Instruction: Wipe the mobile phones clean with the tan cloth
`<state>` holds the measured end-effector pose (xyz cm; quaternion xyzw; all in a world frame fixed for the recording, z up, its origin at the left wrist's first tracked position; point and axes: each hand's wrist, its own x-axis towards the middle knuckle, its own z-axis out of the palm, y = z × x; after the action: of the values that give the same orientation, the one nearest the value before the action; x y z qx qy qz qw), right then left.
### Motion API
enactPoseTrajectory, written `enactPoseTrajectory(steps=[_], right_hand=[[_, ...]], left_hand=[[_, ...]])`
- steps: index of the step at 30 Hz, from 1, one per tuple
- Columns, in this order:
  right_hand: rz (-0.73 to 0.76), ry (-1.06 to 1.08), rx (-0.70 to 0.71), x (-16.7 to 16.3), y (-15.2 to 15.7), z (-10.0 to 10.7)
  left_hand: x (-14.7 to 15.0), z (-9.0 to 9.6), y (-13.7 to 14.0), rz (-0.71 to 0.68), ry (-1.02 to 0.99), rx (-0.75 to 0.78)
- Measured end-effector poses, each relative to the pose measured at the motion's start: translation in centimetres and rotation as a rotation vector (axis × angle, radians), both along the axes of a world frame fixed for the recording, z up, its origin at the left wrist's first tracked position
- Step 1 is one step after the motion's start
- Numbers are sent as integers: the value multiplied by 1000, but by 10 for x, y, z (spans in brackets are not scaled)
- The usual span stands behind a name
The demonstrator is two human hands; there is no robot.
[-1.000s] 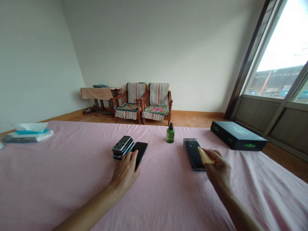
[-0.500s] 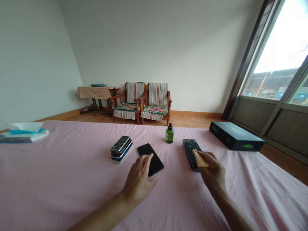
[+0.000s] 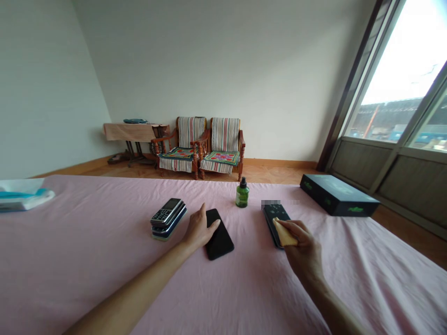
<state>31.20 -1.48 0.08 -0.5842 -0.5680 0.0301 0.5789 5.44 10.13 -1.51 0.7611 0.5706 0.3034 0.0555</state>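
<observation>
In the head view, my left hand (image 3: 201,229) is over the left edge of a black smartphone (image 3: 220,239) lying on the pink cloth. Its thumb and index finger are spread apart, and it holds nothing. My right hand (image 3: 304,244) pinches a folded yellow cloth (image 3: 285,233). That cloth rests against the near part of a dark, flat, phone-like object (image 3: 273,215) with pale spots on its upper face. Left of the smartphone, several phones sit in a stack (image 3: 169,218), a silver-and-black keypad phone on top.
A green bottle with a black cap (image 3: 242,193) stands beyond the smartphone. On the right lies a black box (image 3: 338,195) with green lettering. A tissue pack (image 3: 24,197) is at the left edge. Two wooden chairs (image 3: 206,149) stand beyond the pink-covered surface (image 3: 104,232).
My left hand has moved left across the smartphone and turned, its thumb and index finger now spread. My right hand keeps the yellow cloth on the dark object. The view has shifted slightly right.
</observation>
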Motion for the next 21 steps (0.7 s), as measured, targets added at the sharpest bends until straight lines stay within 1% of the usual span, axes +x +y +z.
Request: enactPoseTrajectory(steps=[5,8,10,13,15,17,19,21], right_hand=[[3,-25,-4,-2,-2,0],[3,-48,21,-3,-3,1],[4,-62,43,-4,-3,1],[29,-97,65,-10,-4,0],[97,-147,64,-19,-6,-2],[215,-215,44,-34,-8,-5],[351,-289,5,-51,-11,-7],[469,-367,-45,-66,-13,-8]], left_hand=[[19,1,-8,-153,-29,-17],[24,6,-20,-256,-54,-3],[20,13,-35,-302,-72,14],[7,23,-68,-390,-77,14],[-5,27,-91,-453,-64,-7],[-14,28,-110,-508,-18,-39],[-21,25,-120,-546,23,-41],[-24,20,-122,-575,36,-37]])
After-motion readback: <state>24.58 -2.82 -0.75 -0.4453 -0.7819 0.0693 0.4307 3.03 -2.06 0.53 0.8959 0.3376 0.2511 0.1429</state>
